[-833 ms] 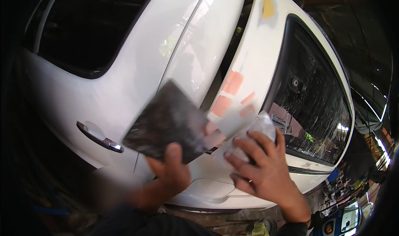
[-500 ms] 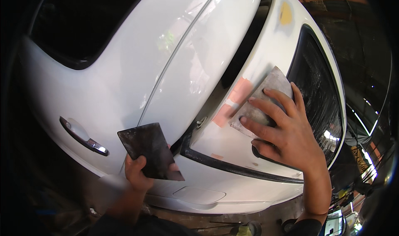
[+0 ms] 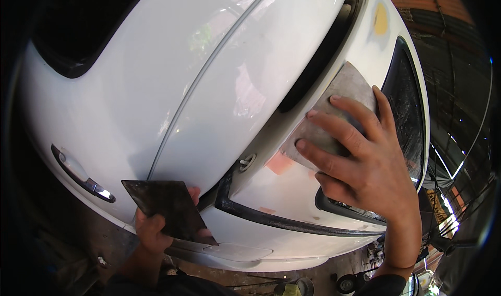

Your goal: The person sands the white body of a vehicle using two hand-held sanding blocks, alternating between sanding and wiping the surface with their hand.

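Note:
My right hand [image 3: 368,158] presses a thin grey putty spreader [image 3: 350,82] flat against the white car body [image 3: 271,191], its fingers spread over the sheet and thumb at the lower edge. Pink filler [image 3: 279,163] shows just below the spreader, which covers part of that area. Lower left, my left hand [image 3: 152,232] grips a dark, glossy flat plate [image 3: 169,204] with the thumb on its upper face. The plate is held in front of the car door's lower edge. Whether filler lies on it, I cannot tell.
A chrome-and-black door handle [image 3: 83,176] sits at left. The dark side window [image 3: 409,103] is right of my right hand. A yellow patch ringed with grey [image 3: 381,19] marks the pillar above. A small wheel [image 3: 345,284] stands on the floor below.
The grey spreader now covers the upper pink patch that showed before. My left hand and its plate are lower and farther left in view. The whole view has shifted somewhat.

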The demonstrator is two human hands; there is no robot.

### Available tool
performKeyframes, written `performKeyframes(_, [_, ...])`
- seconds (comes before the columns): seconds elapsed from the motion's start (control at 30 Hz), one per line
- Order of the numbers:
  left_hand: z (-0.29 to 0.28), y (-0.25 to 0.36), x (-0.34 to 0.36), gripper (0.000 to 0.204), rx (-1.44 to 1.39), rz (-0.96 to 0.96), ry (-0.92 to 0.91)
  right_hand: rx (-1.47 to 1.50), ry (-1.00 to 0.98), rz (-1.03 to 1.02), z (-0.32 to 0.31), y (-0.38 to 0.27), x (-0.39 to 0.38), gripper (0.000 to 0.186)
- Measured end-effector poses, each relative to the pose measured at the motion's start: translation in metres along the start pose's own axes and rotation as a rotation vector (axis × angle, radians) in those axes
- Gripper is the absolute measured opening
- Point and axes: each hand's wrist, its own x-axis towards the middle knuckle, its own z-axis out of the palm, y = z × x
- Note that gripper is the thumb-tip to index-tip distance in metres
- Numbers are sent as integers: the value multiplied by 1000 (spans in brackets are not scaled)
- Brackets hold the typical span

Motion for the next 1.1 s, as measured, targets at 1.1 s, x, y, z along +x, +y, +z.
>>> performKeyframes(1.1, [-3, 6, 3, 64, -23, -41, -19, 29, 25, -18, 1, 24, 3, 55])
